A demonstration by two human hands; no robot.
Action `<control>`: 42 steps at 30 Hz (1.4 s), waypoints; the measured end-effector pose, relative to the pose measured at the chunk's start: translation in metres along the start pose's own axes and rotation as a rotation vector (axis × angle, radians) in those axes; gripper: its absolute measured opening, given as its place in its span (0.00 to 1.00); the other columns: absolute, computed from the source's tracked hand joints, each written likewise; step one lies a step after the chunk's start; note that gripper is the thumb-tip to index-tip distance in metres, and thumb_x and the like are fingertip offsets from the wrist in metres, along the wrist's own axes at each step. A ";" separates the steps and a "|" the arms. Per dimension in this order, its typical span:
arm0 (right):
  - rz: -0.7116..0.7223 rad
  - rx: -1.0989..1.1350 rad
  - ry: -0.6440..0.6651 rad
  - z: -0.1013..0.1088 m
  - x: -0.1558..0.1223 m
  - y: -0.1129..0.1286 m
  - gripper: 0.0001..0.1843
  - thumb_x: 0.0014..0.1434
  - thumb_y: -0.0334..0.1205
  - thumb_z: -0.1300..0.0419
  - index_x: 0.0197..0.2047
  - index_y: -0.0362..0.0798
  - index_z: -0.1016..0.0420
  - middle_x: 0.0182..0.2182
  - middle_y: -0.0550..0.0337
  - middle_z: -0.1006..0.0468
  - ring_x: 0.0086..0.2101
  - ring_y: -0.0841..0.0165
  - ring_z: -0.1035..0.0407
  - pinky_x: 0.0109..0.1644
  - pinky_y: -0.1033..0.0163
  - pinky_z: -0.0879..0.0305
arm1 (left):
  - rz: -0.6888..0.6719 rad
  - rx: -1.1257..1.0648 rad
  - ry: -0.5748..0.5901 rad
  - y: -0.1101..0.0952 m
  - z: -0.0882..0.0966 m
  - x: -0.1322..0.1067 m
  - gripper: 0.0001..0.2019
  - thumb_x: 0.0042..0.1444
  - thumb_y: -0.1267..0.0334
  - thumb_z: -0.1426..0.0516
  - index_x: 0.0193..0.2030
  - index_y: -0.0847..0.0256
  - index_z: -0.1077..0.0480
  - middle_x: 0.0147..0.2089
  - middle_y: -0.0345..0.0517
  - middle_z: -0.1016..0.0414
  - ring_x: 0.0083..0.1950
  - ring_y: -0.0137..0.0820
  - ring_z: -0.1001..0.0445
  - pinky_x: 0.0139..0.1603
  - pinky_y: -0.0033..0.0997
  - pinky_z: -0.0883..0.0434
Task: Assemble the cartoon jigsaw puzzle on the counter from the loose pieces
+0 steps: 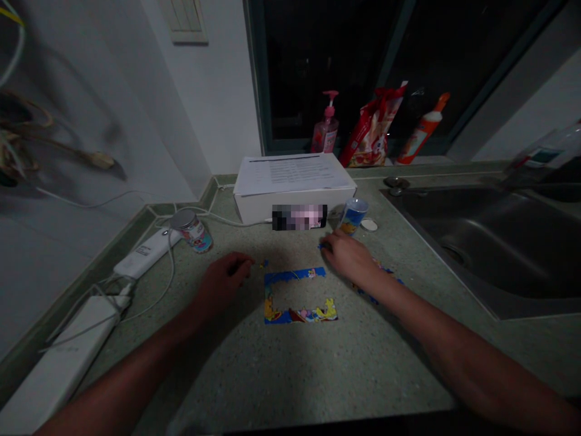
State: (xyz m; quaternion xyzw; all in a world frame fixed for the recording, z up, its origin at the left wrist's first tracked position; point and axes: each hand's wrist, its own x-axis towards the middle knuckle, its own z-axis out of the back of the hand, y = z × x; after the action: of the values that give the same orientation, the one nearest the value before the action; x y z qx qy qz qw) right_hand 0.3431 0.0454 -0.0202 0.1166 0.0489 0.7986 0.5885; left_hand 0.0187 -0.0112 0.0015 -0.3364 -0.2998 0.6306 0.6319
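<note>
A partly joined jigsaw puzzle (299,316) lies flat on the counter. Its blue top strip, left side and colourful bottom row surround bare countertop, and the right side is open. To its upper left is my left hand (224,278), fingers curled in a pinch, with a small yellow-and-blue puzzle piece (264,264) at the fingertips. Beyond the top right corner, my right hand (347,253) pinches a small blue puzzle piece (321,246). Several loose puzzle pieces (388,272) lie to the right, partly hidden under my right forearm.
Behind my right hand stand a blue canister (354,215) and a white lid (369,225). A phone (299,217) leans on a white box (295,178). A jar (195,233), power strips (68,348) and cables occupy the left; a steel sink (490,242) is at right.
</note>
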 end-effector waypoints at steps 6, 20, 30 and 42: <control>-0.017 0.046 -0.008 -0.005 0.004 -0.005 0.14 0.65 0.35 0.42 0.46 0.47 0.15 0.43 0.44 0.20 0.39 0.55 0.24 0.41 0.52 0.31 | -0.008 0.023 0.010 0.003 -0.002 0.000 0.18 0.62 0.48 0.44 0.43 0.60 0.21 0.33 0.48 0.20 0.33 0.37 0.25 0.35 0.36 0.30; 0.062 0.130 0.010 -0.007 0.007 -0.009 0.18 0.64 0.30 0.43 0.52 0.45 0.15 0.46 0.45 0.20 0.44 0.56 0.23 0.48 0.55 0.33 | -0.029 -0.012 -0.012 0.004 -0.005 0.000 0.17 0.60 0.48 0.44 0.40 0.57 0.20 0.30 0.47 0.21 0.30 0.38 0.26 0.32 0.37 0.32; 0.115 0.147 -0.006 -0.003 0.002 -0.007 0.19 0.67 0.28 0.46 0.52 0.47 0.16 0.49 0.46 0.20 0.47 0.57 0.24 0.49 0.55 0.33 | -0.031 0.055 -0.052 0.009 -0.006 0.003 0.18 0.59 0.47 0.43 0.43 0.57 0.20 0.33 0.49 0.18 0.35 0.42 0.22 0.38 0.40 0.28; 0.081 0.108 -0.017 -0.005 0.003 -0.009 0.15 0.66 0.34 0.42 0.49 0.46 0.14 0.43 0.46 0.20 0.42 0.56 0.25 0.45 0.54 0.34 | -0.043 0.063 -0.039 0.008 -0.005 0.003 0.16 0.58 0.49 0.43 0.43 0.56 0.19 0.35 0.52 0.17 0.36 0.44 0.21 0.39 0.45 0.26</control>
State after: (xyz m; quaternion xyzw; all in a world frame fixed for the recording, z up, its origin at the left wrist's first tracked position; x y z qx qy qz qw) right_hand 0.3493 0.0512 -0.0266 0.1569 0.0824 0.8170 0.5487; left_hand 0.0186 -0.0086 -0.0081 -0.2975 -0.2990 0.6326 0.6496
